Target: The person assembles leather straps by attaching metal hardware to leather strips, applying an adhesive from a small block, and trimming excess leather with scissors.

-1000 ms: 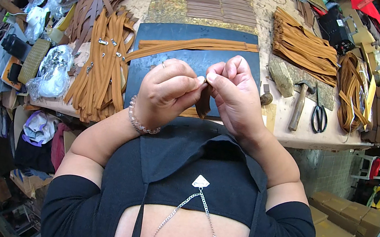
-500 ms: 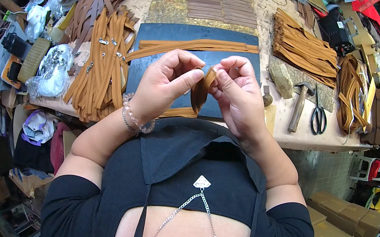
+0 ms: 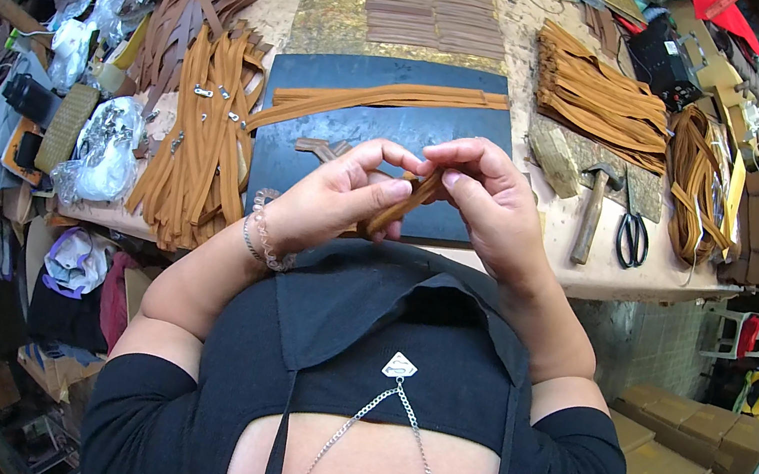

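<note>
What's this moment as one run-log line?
left hand: holding brown strip | right hand: holding same strip | dark blue board: longer strips across it | right of board: hammer, scissors

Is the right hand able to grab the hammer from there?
Probably yes. The hammer lies uncovered, off to the right of the right hand, though that hand would likely have to let go of the strip first.
</note>
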Demonstrator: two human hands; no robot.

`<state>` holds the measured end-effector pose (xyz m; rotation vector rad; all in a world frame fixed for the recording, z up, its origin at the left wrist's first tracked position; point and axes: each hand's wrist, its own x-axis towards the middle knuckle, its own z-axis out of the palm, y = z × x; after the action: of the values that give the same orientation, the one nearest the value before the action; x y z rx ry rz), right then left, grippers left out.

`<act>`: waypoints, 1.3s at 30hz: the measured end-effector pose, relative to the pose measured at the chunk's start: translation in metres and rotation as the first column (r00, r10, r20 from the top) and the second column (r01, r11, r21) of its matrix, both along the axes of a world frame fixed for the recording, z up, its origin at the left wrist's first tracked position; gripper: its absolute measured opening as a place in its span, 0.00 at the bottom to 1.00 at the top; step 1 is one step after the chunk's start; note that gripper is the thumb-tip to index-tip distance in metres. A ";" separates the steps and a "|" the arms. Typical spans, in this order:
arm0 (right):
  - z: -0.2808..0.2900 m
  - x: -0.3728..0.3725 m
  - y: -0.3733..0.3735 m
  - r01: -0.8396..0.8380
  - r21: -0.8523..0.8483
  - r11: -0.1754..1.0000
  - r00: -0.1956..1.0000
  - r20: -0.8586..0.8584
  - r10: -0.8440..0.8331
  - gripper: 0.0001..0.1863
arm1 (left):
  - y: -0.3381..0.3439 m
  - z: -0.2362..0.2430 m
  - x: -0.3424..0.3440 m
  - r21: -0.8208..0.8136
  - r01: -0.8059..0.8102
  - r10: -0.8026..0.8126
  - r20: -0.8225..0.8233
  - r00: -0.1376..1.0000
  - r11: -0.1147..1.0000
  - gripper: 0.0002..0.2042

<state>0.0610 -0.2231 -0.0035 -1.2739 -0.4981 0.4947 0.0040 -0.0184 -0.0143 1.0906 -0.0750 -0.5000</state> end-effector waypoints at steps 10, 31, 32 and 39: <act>-0.022 0.010 -0.020 0.060 -0.168 0.984 0.998 0.017 -0.058 0.08 | 0.013 0.009 0.001 0.342 -0.047 0.048 0.006 0.999 0.938 0.20; -0.102 0.050 -0.071 0.330 -0.682 0.652 0.896 0.444 0.011 0.21 | 0.086 -0.040 -0.012 0.977 -0.206 -0.362 0.211 0.908 0.052 0.10; -0.100 0.065 -0.083 0.524 -0.622 0.581 0.791 0.609 -0.062 0.24 | 0.089 -0.058 -0.017 0.887 -0.459 -0.530 0.373 0.762 -0.037 0.10; -0.109 0.120 -0.126 0.705 -0.703 -0.098 0.710 0.697 0.101 0.46 | 0.005 -0.081 0.019 0.783 -0.530 -0.567 0.610 0.553 0.326 0.08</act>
<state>0.1811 -0.3489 -0.1126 -3.0584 -0.1555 -0.1779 0.0226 -0.0138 -0.0952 2.5589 -0.7806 0.1503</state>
